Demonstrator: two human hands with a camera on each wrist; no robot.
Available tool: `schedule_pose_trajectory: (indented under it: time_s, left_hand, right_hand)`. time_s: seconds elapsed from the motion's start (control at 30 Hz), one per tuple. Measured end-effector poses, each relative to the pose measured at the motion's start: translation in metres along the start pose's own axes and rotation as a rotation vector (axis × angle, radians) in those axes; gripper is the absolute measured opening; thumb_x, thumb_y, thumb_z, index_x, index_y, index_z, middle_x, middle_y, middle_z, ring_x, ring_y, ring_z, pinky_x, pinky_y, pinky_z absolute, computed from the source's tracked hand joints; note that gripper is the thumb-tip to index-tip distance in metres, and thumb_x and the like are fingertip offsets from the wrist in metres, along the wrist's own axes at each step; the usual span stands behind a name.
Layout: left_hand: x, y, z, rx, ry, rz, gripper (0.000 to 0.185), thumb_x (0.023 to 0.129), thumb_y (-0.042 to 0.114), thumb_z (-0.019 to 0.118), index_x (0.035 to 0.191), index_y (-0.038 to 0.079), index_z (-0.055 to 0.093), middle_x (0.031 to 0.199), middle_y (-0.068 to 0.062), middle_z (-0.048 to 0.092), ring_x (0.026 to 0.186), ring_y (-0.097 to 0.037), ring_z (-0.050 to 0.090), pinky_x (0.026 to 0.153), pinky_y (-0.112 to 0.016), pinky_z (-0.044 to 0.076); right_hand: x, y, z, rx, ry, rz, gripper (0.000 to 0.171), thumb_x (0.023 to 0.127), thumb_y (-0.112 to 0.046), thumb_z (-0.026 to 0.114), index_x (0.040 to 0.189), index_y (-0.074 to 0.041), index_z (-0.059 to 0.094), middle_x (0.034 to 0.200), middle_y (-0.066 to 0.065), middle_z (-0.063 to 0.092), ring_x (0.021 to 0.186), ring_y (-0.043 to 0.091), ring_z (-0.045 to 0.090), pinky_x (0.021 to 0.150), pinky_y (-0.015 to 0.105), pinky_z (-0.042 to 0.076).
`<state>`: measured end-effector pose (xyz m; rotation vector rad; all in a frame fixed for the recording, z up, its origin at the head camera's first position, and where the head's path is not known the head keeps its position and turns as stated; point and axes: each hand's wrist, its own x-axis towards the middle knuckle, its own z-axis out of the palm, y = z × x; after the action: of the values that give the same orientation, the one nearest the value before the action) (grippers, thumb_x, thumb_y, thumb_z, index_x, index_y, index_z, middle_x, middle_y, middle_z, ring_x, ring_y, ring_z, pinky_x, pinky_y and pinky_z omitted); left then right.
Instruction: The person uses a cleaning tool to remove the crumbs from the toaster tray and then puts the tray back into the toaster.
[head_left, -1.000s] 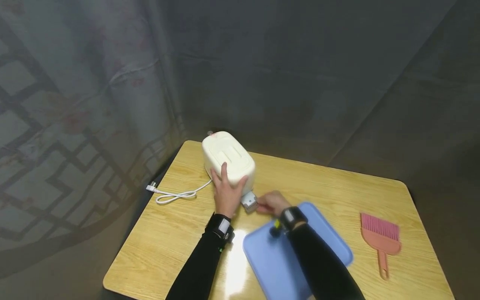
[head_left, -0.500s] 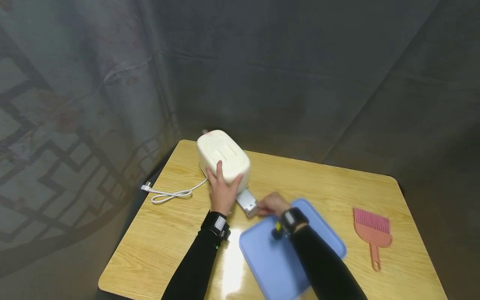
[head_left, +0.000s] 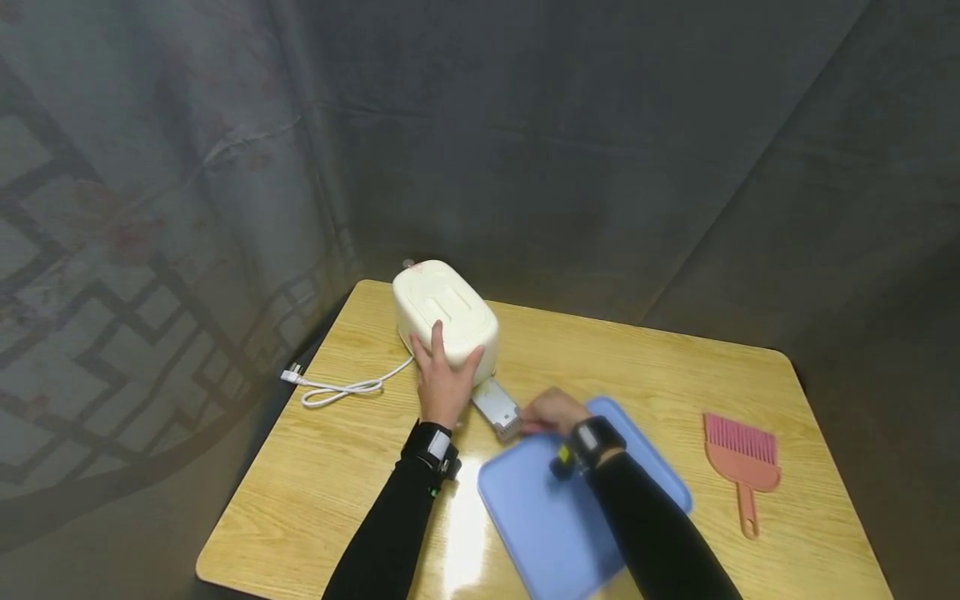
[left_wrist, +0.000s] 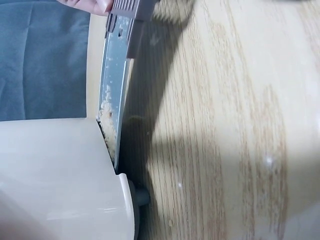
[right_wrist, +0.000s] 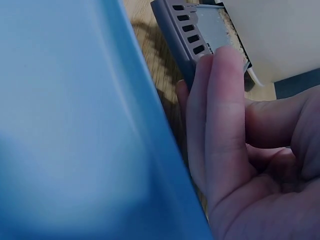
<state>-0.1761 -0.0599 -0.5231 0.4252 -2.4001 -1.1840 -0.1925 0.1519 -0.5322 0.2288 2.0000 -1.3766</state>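
A cream toaster (head_left: 453, 302) with a covered top stands near the table's back left. My left hand (head_left: 442, 390) presses on its near end with fingers spread, the fingertips over the top edge. From beneath this end a grey metal crumb tray (head_left: 495, 407) sticks partway out. Pale crumbs (left_wrist: 108, 122) lie along the tray in the left wrist view. My right hand (head_left: 553, 412) pinches the tray's slotted end, seen in the right wrist view with the fingers (right_wrist: 225, 100) at its corner. The tray's inner part is hidden inside the toaster.
A blue plastic tray (head_left: 517, 500) lies under my right forearm, its far rim beside the crumb tray. A white power cord (head_left: 341, 390) with a plug lies left of the toaster. A pink brush in an orange dustpan (head_left: 742, 467) lies at the right.
My right hand has drawn the crumb tray farther out of the toaster, toward the right and near side. My left hand has stayed on the toaster. The head view has shifted slightly.
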Motion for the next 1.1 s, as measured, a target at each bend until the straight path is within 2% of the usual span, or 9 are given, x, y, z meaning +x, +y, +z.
schedule_pose_trajectory:
  time_s: [0.23,0.47,0.8,1.1]
  left_hand:
    - [0.000,0.000,0.002,0.004,0.008,0.006,0.090,0.085,0.070,0.068,0.158,0.034,0.030,0.162,-0.034,0.012,0.124,-0.063,0.048,0.085,-0.068,0.052]
    - [0.000,-0.001,0.000,0.005,-0.013,-0.001,0.090,0.085,0.070,0.068,0.159,0.034,0.028,0.162,-0.033,0.009,0.123,-0.063,0.048,0.084,-0.068,0.053]
    - [0.000,-0.002,-0.002,-0.001,-0.036,0.005,0.091,0.086,0.070,0.067,0.159,0.034,0.028,0.163,-0.033,0.007,0.127,-0.063,0.043,0.087,-0.069,0.051]
    - [0.001,-0.002,-0.002,-0.001,-0.023,0.011,0.091,0.085,0.071,0.067,0.159,0.034,0.029,0.162,-0.034,0.009,0.126,-0.064,0.044,0.084,-0.070,0.052]
  right_hand:
    - [-0.007,0.005,-0.004,-0.013,0.012,-0.009,0.011,0.086,-0.005,0.077,0.093,0.002,0.074,0.085,0.018,0.073,0.068,0.024,0.070,0.068,0.032,0.059]
    - [-0.013,0.011,-0.004,0.011,0.010,-0.024,0.014,0.087,-0.003,0.075,0.098,0.005,0.072,0.090,0.018,0.073,0.074,0.025,0.072,0.072,0.034,0.061]
    - [-0.028,0.016,-0.014,-0.036,0.035,-0.040,0.010,0.085,-0.005,0.075,0.092,0.002,0.073,0.084,0.017,0.073,0.074,0.028,0.071,0.074,0.037,0.059]
    - [-0.042,0.026,-0.019,-0.017,0.063,-0.047,0.012,0.085,-0.005,0.077,0.092,0.003,0.071,0.082,0.017,0.072,0.069,0.024,0.069,0.069,0.034,0.058]
